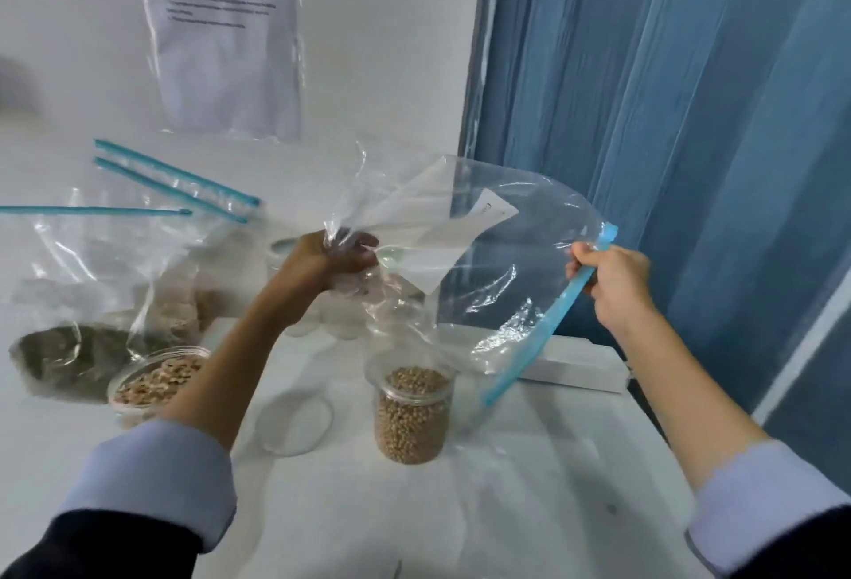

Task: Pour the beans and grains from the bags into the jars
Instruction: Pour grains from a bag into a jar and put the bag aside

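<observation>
An empty clear zip bag (502,265) with a white label and a blue zip strip hangs in the air above the table. My left hand (327,263) grips its bunched bottom corner. My right hand (612,279) grips the blue zip edge. Below the bag's mouth stands a clear jar (412,413) nearly full of tan round beans, with no lid on it. A second open jar (159,378) with pale mixed grains stands at the left, partly behind my left forearm.
A clear lid (294,422) lies on the white table (529,500) left of the bean jar. Several more zip bags (92,265) holding dark and tan grains stand at the left. Empty jars (331,325) stand behind. A white box (575,369) lies at the right edge, by a blue curtain (667,118).
</observation>
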The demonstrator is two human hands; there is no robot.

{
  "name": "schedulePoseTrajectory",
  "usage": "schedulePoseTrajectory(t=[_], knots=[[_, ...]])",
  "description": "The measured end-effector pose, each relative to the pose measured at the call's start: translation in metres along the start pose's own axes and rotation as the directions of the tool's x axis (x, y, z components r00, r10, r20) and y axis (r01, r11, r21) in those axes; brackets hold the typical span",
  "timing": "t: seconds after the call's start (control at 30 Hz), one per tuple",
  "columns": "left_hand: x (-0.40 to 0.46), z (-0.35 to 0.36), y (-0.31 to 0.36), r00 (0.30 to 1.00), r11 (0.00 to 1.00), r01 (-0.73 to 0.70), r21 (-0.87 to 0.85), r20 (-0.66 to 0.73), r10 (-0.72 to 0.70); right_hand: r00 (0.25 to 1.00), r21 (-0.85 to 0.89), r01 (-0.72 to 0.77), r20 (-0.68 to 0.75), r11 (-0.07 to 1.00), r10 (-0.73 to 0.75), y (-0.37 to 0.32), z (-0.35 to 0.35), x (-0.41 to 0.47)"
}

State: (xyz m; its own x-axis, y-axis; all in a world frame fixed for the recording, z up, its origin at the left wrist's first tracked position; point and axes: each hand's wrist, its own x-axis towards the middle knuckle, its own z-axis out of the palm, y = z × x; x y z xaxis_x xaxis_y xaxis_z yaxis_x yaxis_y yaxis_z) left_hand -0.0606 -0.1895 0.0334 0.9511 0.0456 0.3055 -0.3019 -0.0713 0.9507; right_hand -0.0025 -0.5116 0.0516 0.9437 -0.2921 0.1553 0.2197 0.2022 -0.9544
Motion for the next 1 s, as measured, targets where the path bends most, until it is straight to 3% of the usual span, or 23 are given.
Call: schedulePoseTrajectory(t=[0.1, 0.2, 0.3, 0.43, 0.57, 0.7, 0.77, 0.87, 0.93, 1.0], knots=[[-0.006, 0.03, -0.013, 0.999, 0.996, -0.037, 0.079, 0.036, 0.035, 0.999, -0.082, -0.004, 0.036, 0.997, 0.007, 0.004, -0.037, 0.026], [-0.017, 0.042, -0.019, 0.981, 0.992, -0.033, 0.125, 0.193, 0.008, 0.996, -0.161, -0.012, 0.09, 0.987, 0.027, 0.007, -0.054, 0.049], [-0.024, 0.056, -0.012, 0.942, 0.998, 0.016, -0.065, 0.336, 0.006, 0.986, -0.188, -0.006, 0.162, 0.982, 0.037, 0.006, -0.061, 0.069], [-0.017, 0.068, -0.009, 0.962, 0.868, 0.121, -0.482, 0.273, 0.017, 0.956, -0.304, 0.003, 0.281, 0.953, 0.087, 0.01, -0.066, 0.081], [-0.004, 0.074, -0.016, 0.877, 0.752, 0.368, -0.547, 0.473, -0.086, 0.918, -0.436, 0.018, 0.365, 0.9, 0.158, 0.008, -0.067, 0.086], [0.002, 0.098, -0.019, 0.801, 0.802, 0.483, -0.351, 0.546, -0.243, 0.815, -0.541, 0.129, 0.535, 0.831, 0.222, 0.01, -0.061, 0.084], [-0.004, 0.121, -0.013, 0.762, 0.867, 0.486, -0.111, 0.539, -0.359, 0.789, -0.599, 0.204, 0.569, 0.774, 0.232, 0.018, -0.054, 0.079], [-0.012, 0.156, -0.015, 0.829, 0.9, 0.258, 0.352, 0.398, -0.393, 0.805, -0.608, 0.306, 0.576, 0.733, 0.143, 0.026, -0.049, 0.076], [-0.014, 0.169, -0.025, 0.886, 0.873, 0.232, 0.428, 0.279, -0.372, 0.804, -0.6, 0.317, 0.581, 0.735, 0.128, 0.027, -0.055, 0.076], [-0.014, 0.17, -0.034, 0.927, 0.883, 0.257, 0.392, 0.158, -0.34, 0.833, -0.561, 0.265, 0.542, 0.784, 0.106, 0.03, -0.065, 0.078]])
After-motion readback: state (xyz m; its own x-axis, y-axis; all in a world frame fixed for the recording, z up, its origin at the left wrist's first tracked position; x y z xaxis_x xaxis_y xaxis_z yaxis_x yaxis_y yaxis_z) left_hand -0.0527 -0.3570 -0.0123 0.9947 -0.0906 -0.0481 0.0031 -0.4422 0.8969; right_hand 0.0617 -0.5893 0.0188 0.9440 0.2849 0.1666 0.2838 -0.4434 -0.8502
